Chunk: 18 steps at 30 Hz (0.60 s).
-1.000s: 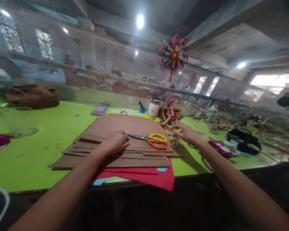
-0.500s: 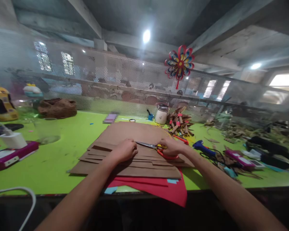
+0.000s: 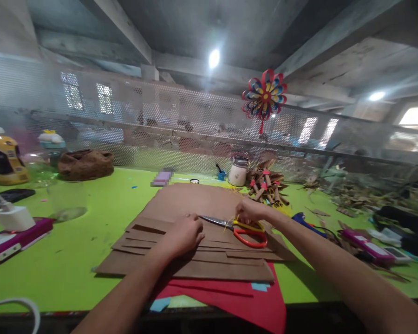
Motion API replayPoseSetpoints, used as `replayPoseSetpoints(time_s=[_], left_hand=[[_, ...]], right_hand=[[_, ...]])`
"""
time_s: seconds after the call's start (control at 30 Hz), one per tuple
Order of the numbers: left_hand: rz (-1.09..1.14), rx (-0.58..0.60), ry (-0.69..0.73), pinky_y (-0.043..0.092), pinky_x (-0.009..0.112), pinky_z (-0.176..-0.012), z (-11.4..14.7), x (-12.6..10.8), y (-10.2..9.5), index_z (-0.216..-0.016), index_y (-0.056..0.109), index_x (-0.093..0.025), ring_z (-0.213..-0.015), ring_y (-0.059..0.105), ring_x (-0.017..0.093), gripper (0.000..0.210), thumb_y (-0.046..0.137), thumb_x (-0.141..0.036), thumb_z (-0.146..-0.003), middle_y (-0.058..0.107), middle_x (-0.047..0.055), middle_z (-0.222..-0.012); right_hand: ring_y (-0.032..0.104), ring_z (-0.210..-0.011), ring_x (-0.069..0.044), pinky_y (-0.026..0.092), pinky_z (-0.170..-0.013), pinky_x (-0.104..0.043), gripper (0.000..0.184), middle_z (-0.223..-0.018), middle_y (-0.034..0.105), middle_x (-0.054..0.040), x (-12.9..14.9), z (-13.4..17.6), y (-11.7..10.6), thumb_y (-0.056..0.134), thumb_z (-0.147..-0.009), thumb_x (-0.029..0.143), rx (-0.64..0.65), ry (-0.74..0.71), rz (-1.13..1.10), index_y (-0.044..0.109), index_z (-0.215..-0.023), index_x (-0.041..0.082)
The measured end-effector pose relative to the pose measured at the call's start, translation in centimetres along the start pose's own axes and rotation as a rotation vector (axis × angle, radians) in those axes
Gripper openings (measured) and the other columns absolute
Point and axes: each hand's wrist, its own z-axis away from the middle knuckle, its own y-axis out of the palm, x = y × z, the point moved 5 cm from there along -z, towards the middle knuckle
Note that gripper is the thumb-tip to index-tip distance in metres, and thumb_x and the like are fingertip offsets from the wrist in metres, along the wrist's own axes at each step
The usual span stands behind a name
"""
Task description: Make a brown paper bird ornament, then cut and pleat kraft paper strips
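Note:
My left hand (image 3: 185,233) rests on a stack of brown paper sheets (image 3: 195,195), fingers curled beside the tip of a pair of scissors (image 3: 250,237). Whatever those fingers hold, if anything, is hidden. The scissors lie on the paper with one yellow and one red-orange handle loop, blades pointing left. Over the yellow loop is my right hand (image 3: 250,210), its fingers closed and pointing down. What it grips cannot be made out. Thin yellow strands (image 3: 226,226) cross the blades. Red paper (image 3: 264,308) sticks out under the stack, over the table's front edge.
Behind the paper stand a white jar (image 3: 238,172), a small blue pot (image 3: 221,175) and a heap of rolled brown pieces (image 3: 270,184). At right lie a blue tool (image 3: 308,224) with a cable and a magenta box (image 3: 365,245). A clear cup (image 3: 69,202) stands left.
My right hand has lifted slightly off the scissors' handles, so the red-orange loop now shows fully. The left hand stays by the blade tip. The camera view has tilted and shifted a little.

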Motion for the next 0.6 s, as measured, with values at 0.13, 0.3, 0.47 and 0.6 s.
replayPoseSetpoints(time_s=[0.13, 0.3, 0.47, 0.6], left_hand=[[-0.011, 0.044, 0.007, 0.043, 0.034, -0.082, 0.4, -0.9, -0.3, -0.092, 0.063, -0.015, -0.091, 0.055, 0.023, 0.025, 0.047, -0.033, -0.085, 0.06, 0.012, -0.099], [0.003, 0.086, 0.015, 0.044, 0.036, -0.078, 0.8, -1.7, -0.5, -0.095, 0.062, -0.015, -0.086, 0.056, 0.023, 0.028, 0.041, -0.032, -0.087, 0.06, 0.013, -0.098], [0.063, 0.116, -0.012, 0.044, 0.039, -0.08, 1.1, -1.7, -0.7, -0.098, 0.061, -0.018, -0.089, 0.056, 0.025, 0.026, 0.043, -0.033, -0.087, 0.06, 0.012, -0.1], [0.083, 0.162, -0.027, 0.043, 0.041, -0.082, 1.1, -1.5, -0.4, -0.096, 0.062, -0.018, -0.092, 0.055, 0.026, 0.025, 0.044, -0.032, -0.086, 0.06, 0.012, -0.1]], right_hand=[[0.064, -0.056, -0.013, 0.049, -0.055, -0.021, 0.021, -0.065, 0.07, -0.0066, -0.7, -0.4, -2.4, 0.05, -0.078, 0.02, -0.134, -0.033, -0.157, 0.068, -0.072, 0.01], [0.063, -0.052, -0.014, 0.052, -0.055, -0.024, 0.021, -0.06, 0.068, -0.0079, -2.2, -4.4, -11.3, 0.058, -0.076, 0.026, -0.636, 0.041, -0.375, 0.066, -0.066, 0.01], [0.066, -0.07, -0.013, 0.05, -0.062, -0.02, 0.029, -0.076, 0.069, -0.01, -2.1, -10.7, -20.1, 0.043, -0.087, 0.024, -0.883, 0.12, -0.291, 0.063, -0.097, 0.007], [0.063, -0.079, -0.016, 0.047, -0.064, -0.02, 0.031, -0.076, 0.068, -0.0077, -2.8, -14.2, -18.8, 0.05, -0.082, 0.031, -0.74, 0.188, -0.138, 0.067, -0.092, 0.006]])
